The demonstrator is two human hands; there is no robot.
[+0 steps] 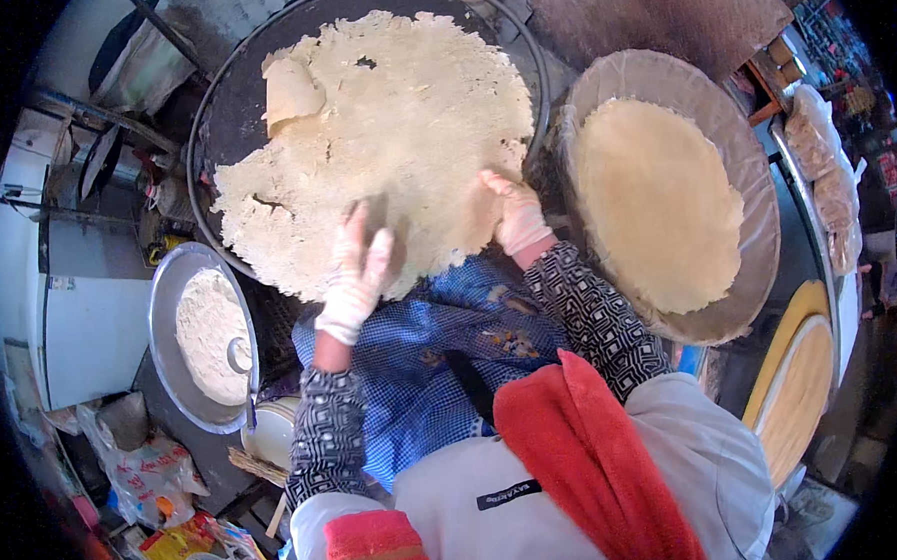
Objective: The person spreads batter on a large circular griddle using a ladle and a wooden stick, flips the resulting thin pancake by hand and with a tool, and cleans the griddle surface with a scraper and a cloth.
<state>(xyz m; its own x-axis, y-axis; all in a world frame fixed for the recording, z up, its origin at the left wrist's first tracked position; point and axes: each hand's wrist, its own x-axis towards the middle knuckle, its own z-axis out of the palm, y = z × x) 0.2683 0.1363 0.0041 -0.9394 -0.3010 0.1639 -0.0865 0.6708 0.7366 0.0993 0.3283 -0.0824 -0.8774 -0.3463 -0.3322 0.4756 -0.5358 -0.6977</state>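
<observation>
Seen from the head camera, looking down: at the left, a metal basin [168, 337] of pale, powdery-looking stuff [206, 316], with a ladle [239, 355] leaning at its right side. Farther down on that side, a plastic bag [152, 478] amid clutter. At the right, just beside the right forearm, a wide lined basket [761, 256] with a round tan sheet [657, 206] lying inside. Beyond that, clear bags [827, 188] of brownish contents, and nearer, round tan boards [796, 405] overlapping. At the upper right, a large brown panel [657, 16]. Bunched between the forearms, against the near side of the work, a blue checked cloth [412, 357], and below it a red towel [586, 454].

Ahead of both hands, a big, ragged-edged flatbread [403, 152] spread over a dark round griddle [232, 129], with a curled flap [292, 92] at its upper left. Over the near edge, hiding part of it, a gloved left hand [356, 279], blurred, fingers and thumb parted, gripping nothing visible. At the near right edge, a gloved right hand [514, 214], fingers partly bent toward the bread; impossible to say whether pinching it or merely touching
</observation>
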